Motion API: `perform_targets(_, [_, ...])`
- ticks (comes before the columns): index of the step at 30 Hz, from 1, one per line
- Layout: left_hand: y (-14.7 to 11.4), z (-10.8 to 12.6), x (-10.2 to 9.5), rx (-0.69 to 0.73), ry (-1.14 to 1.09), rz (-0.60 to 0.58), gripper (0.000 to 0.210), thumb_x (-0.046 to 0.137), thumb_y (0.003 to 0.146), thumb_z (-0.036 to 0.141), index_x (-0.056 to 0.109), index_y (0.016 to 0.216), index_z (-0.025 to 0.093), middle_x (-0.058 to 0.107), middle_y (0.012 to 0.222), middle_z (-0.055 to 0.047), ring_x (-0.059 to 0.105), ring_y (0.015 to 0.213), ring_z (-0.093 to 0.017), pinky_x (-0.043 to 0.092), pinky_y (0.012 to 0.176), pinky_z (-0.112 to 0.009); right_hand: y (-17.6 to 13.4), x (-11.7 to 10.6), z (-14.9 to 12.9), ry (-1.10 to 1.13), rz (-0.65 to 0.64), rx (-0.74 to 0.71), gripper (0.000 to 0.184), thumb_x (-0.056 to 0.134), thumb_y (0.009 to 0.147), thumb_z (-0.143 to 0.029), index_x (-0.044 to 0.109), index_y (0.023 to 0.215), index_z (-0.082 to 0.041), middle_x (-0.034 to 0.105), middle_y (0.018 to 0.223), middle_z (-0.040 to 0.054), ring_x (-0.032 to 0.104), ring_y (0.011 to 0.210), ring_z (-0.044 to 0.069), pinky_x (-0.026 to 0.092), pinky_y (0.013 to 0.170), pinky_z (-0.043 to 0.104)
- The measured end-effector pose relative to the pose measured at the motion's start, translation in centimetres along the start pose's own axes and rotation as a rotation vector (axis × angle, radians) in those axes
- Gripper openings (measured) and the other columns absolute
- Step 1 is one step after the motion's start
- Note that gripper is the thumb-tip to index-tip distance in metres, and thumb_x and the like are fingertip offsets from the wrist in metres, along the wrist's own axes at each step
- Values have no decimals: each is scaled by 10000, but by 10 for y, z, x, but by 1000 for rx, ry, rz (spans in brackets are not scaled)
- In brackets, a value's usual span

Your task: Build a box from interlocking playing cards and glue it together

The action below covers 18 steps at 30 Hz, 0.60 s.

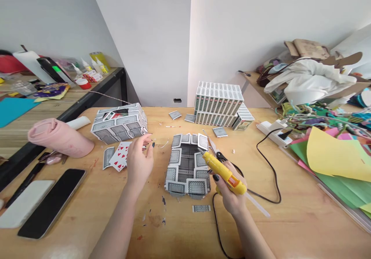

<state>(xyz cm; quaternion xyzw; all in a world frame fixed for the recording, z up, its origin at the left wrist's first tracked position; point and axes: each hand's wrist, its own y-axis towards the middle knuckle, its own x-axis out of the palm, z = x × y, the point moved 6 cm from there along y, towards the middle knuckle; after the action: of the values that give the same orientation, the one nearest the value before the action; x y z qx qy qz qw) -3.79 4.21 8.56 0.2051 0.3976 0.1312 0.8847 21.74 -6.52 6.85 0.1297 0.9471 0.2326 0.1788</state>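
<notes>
In my right hand [232, 189], a yellow hot glue gun [224, 170] is gripped, with a clear glue stick [257, 205] poking out of its back. Its nozzle hangs over the right side of an open-topped box made of playing cards [174, 156], whose card flaps fold over the rim. My left hand [140, 154] hovers left of that box, fingers bent and apart, and I see nothing held in them. Just beside it lie several face-up playing cards [118, 156], hearts showing, and a folded card [108, 158]. Behind is a finished-looking card box [118, 124] with cards inside.
Stacked card packs [218, 104] stand at the back. Scissors [216, 149] lie right of the open box. A black cord [274, 166] loops near a white power strip [274, 133]. Left are a phone [52, 203] and a pink roll [62, 137]; right, coloured paper [339, 154].
</notes>
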Motion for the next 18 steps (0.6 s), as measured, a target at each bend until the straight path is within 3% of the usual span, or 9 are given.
perform_targets(5, [-9,3,14,-47,-161,-279,171,492,802,306,621,856,208,631,917,-25,570,776,-143,449,688,-262,0,2,3,-26,-7,24,115,533,822,-263,626,801,-197,547,679,23,523,653,170,427,606,339])
perform_targets(12, [-34,15,36,-89,99,-709,374,423,815,513,465,628,191,552,636,21,474,563,-124,273,507,-249,0,1,2,-56,-7,-5,85,547,811,-230,627,814,-202,541,677,14,523,646,165,424,593,326])
perform_targets(15, [-39,18,38,-62,77,-768,365,348,858,470,400,629,191,518,622,37,455,552,-113,248,502,-242,1,1,2,-63,-2,4,92,541,816,-230,628,825,-200,554,705,20,536,672,169,428,605,325])
perform_targets(18, [-39,15,39,-37,21,-751,354,323,875,427,373,619,189,504,609,42,456,565,-112,275,525,-233,1,0,3,-62,13,27,90,539,820,-235,621,817,-197,538,686,12,526,656,159,423,592,314])
